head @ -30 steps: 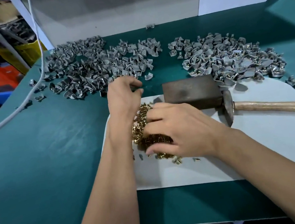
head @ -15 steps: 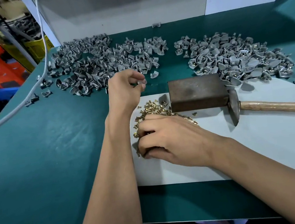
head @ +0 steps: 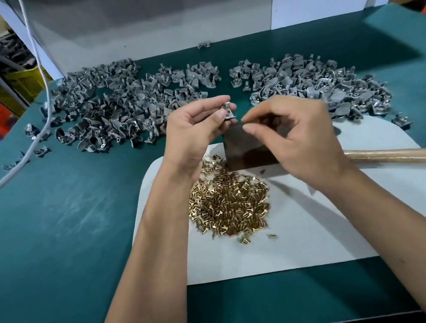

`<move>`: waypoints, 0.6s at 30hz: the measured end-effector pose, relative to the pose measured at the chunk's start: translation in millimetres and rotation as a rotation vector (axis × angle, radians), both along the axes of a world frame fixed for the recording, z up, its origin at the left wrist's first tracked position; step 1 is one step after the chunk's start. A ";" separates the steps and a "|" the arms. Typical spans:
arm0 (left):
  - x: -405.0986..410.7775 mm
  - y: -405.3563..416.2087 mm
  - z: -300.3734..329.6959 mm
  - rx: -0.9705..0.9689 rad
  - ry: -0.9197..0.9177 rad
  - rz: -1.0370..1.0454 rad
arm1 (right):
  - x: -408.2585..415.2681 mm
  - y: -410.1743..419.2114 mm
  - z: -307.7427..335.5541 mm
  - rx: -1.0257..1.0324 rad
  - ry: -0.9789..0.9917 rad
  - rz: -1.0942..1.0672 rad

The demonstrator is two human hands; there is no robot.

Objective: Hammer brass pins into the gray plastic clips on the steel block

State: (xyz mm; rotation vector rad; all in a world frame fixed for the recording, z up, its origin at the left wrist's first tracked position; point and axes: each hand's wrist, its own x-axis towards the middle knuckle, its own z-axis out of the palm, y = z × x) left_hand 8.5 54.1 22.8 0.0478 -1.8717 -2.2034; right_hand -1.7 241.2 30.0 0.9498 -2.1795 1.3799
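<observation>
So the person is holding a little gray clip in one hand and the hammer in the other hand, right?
Not quite. The left hand does hold a little gray clip, but the right hand is not holding the hammer. The hammer's wooden handle lies on the white mat, with no hand round it. The right hand's fingertips are pinched together near the clip. The head view shows this.

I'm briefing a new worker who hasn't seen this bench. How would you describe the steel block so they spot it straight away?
Start at the white sheet lying on the green table. At its far edge, just beyond the heap of brass pins and partly behind the right hand, sits the steel block. It is the only dark, flat-faced rectangular lump there; everything near it is small and loose.
</observation>
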 end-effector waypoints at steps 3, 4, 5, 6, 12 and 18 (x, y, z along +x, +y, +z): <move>2.1 5.4 0.5 0.050 -0.008 -0.074 | -5.8 2.1 -0.8 -0.052 -0.049 -0.074; 2.7 6.1 0.4 0.049 -0.004 -0.095 | -6.5 2.3 -1.3 -0.055 -0.060 -0.092; 3.0 6.5 0.0 0.040 0.002 -0.114 | -6.7 2.4 -1.8 -0.054 -0.064 -0.106; 3.3 6.6 0.0 0.029 0.009 -0.132 | -6.6 2.2 -2.3 -0.053 -0.064 -0.117; 3.5 10.2 -0.9 -0.006 0.024 -0.185 | -7.2 1.2 -3.8 -0.065 -0.061 -0.160; 2.5 11.0 -1.4 -0.016 0.031 -0.189 | -7.6 1.6 -3.4 -0.049 -0.037 -0.178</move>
